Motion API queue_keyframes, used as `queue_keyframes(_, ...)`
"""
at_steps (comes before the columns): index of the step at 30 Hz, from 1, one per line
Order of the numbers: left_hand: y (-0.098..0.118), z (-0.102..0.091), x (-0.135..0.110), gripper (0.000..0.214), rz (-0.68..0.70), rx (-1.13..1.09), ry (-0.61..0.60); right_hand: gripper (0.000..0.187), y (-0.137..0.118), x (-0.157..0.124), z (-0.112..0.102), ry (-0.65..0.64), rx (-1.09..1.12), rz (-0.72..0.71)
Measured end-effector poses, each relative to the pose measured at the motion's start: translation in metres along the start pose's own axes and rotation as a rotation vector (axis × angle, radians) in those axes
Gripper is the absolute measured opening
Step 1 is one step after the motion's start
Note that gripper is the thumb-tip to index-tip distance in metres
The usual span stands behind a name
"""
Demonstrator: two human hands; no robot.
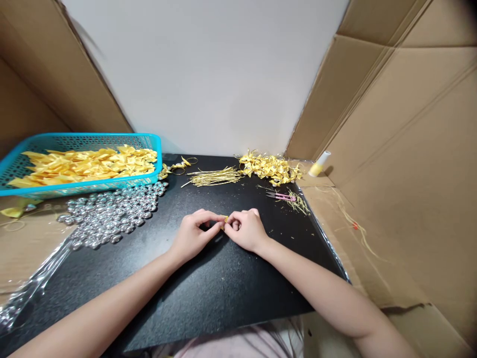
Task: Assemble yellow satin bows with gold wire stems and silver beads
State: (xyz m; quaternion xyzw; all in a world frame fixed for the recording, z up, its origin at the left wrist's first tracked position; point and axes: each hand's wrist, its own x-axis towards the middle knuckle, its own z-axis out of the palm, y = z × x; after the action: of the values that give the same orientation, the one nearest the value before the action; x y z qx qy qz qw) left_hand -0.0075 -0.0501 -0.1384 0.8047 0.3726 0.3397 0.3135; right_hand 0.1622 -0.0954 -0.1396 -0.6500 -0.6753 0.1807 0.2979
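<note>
My left hand (197, 231) and my right hand (246, 229) meet fingertip to fingertip low over the black tabletop. Between them they pinch a small yellow ribbon piece (225, 219); only a sliver of it shows, and the fingers cover the rest. Beyond the hands lies a bundle of thin gold ties (214, 176). To its right is a heap of yellow ribbon bows (270, 168) with shiny bits among them. Pink-handled thread snips (280, 196) rest right of my right hand, among cut gold scraps (298, 203).
A blue basket (159, 161) of folded yellow ribbon pieces (93, 166) stands at the back left. Many silver beads (112, 214) spread before it. A white and yellow spool (319, 164) stands at the right. Cardboard walls (402, 149) flank the black table (179, 303).
</note>
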Motion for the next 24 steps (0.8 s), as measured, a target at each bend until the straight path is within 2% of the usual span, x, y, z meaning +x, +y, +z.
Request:
queue_keyframes(7,-0.0004,0.0011,0.0013,0.017,0.006,-0.088,-0.037,0.009,0.0021,-0.0010,0.0030,0.003,0.002,-0.057)
queue_keyframes(19,-0.0009,0.0019,0.0019,0.021,-0.073,0.034,-0.013,0.008,0.0044,-0.0027,0.0016,0.033,0.040,-0.163)
queue_keyframes(24,0.0012,0.0010,0.0015,0.015,-0.085,0.008,0.007,0.008,0.0039,-0.0023,-0.0014,0.048,0.020,-0.210)
